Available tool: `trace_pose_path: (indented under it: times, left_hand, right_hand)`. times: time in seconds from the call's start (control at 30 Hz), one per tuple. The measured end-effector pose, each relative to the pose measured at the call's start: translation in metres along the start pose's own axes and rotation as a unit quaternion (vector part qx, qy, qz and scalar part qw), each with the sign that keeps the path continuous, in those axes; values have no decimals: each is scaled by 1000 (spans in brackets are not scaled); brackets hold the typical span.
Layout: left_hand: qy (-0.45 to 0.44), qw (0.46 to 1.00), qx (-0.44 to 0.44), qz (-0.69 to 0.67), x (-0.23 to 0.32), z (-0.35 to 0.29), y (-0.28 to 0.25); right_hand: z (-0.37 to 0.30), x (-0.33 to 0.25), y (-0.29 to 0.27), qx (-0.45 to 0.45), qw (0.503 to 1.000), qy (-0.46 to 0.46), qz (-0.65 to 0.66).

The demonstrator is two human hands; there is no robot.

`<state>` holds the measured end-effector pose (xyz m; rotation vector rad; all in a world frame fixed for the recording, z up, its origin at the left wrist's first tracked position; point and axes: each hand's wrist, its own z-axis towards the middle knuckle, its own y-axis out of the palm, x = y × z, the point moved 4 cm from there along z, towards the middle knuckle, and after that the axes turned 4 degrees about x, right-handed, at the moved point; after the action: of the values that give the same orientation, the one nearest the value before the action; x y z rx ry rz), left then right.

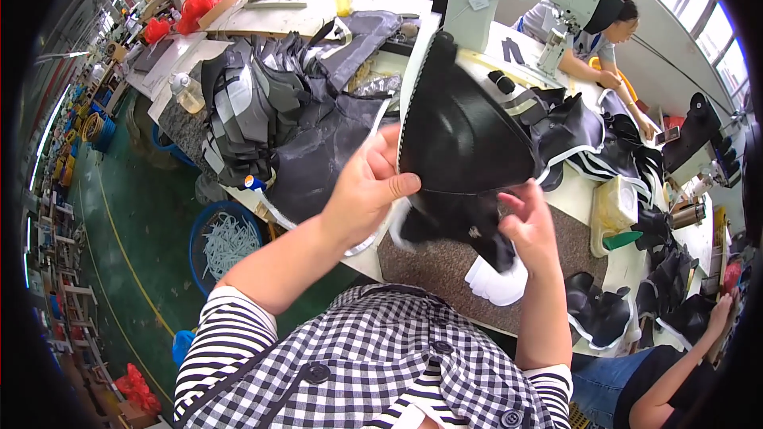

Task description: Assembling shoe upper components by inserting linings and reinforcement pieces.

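Black and leather-like, a seamed piece [469, 135] is held up in mid-air above the bench [576, 195], its left edge trimmed in white and its lower part blurred. By the left hand [369, 183] that left edge is clamped, the thumb being pressed on the near face. The lower right edge is met by the raised fingers of the right hand [528, 226]; whether anything is pinched there cannot be told.

Beneath, the bench is partly covered by a brown speckled mat [421, 270], on which rounded white pieces [497, 282] are laid. To the left, black and grey panels [246, 111] are heaped. On the floor beside the bench, pale strips [226, 246] are held in a blue basket [196, 258]. A sewing machine [473, 16] is placed beyond the seamed piece, and on the right a cream container [616, 202] is seen near more black pieces [596, 310].
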<state>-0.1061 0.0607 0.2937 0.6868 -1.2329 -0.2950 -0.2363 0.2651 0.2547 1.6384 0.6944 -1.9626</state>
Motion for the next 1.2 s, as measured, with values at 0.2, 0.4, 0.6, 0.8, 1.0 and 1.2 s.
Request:
trace_pose_path:
  times: [0.2, 0.4, 0.6, 0.8, 1.0, 1.2]
  left_hand:
    - [-60, 982, 119, -137, -44, -21, -10]
    - [-222, 938, 149, -219, -75, -64, -5]
    - [-528, 846, 80, 10, -106, -136, -43]
    - [17, 745, -19, 666, -37, -73, -54]
    - [-204, 873, 39, 442, -70, -57, -83]
    - [-234, 905, 188, 302, -98, -87, -113]
  right_hand:
    - [1, -31, -2, -105, 975, 169, 103]
    - [11, -66, 17, -115, 955, 74, -262]
    - [19, 44, 35, -275, 924, 47, -260]
    - [11, 78, 60, -344, 920, 123, -141]
    - [5, 75, 65, -320, 924, 110, -180]
    - [-13, 73, 87, -227, 937, 89, -251]
